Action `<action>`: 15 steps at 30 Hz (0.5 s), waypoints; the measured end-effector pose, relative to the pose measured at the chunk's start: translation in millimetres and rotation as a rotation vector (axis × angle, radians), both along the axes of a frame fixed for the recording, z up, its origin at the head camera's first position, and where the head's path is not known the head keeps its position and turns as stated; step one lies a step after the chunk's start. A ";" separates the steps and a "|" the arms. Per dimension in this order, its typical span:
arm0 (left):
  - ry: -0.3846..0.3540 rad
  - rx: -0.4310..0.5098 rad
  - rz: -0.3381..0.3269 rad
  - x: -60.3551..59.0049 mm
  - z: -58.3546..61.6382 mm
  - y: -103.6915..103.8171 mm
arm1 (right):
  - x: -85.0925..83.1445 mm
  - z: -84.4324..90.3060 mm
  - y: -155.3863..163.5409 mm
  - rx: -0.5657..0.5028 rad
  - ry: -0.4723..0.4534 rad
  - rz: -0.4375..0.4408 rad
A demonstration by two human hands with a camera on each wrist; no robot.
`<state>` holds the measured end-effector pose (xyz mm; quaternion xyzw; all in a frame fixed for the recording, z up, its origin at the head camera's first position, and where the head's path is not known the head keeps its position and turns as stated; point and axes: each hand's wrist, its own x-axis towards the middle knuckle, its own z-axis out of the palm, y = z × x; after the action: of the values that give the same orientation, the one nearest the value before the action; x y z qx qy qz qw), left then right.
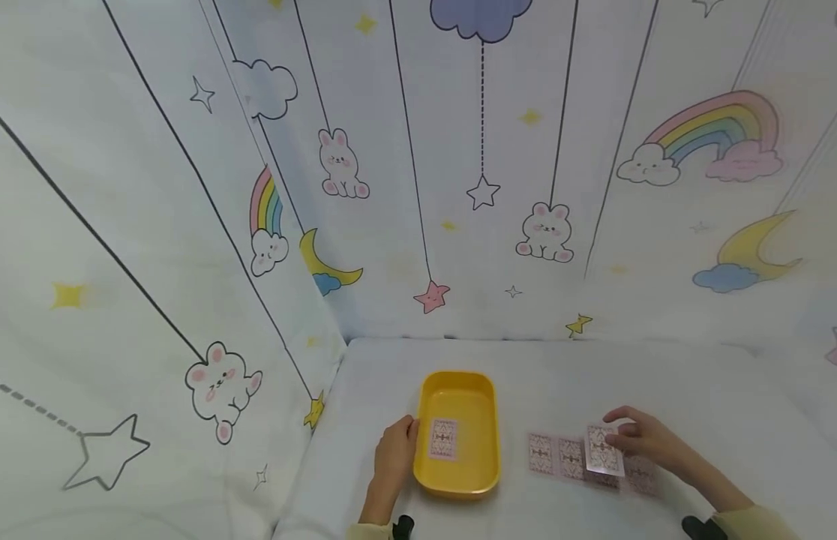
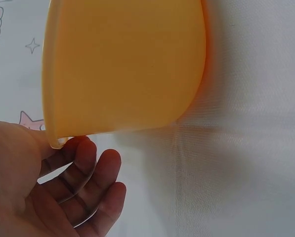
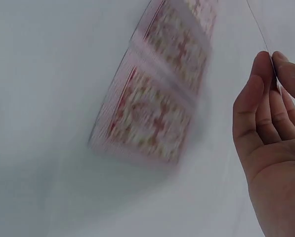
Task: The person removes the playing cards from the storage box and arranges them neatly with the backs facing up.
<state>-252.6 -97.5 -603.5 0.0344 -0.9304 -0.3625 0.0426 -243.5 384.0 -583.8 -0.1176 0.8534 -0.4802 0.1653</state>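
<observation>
A yellow tray stands on the white table, with one patterned playing card lying inside it. At the tray's left side, my left hand pinches the rim between thumb and fingers; the left wrist view shows the fingertips at the rim. My right hand pinches a playing card by its right edge, raised above a row of face-down cards on the table. In the right wrist view the held card appears edge-on between thumb and fingers. It hides part of the row.
A white cloth covers the table. Behind and to the left rise white curtains printed with bunnies, stars and rainbows. The row of cards lies to the right of the tray, blurred in the right wrist view.
</observation>
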 end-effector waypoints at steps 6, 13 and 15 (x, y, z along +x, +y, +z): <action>0.014 -0.015 -0.016 -1.5 2.3 -8.0 | 8.0 -13.5 36.2 0.108 -0.023 -0.114; 0.002 -0.016 -0.011 0.8 0.9 -4.8 | 25.4 -20.7 70.3 0.119 -0.046 -0.155; -0.003 -0.013 -0.016 1.6 1.0 -3.8 | 30.9 -21.8 77.2 0.105 -0.048 -0.154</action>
<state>-251.0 -101.2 -602.6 0.0275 -0.9329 -0.3569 0.0384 -212.7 461.2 -605.6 -0.0313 0.8797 -0.4488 0.1540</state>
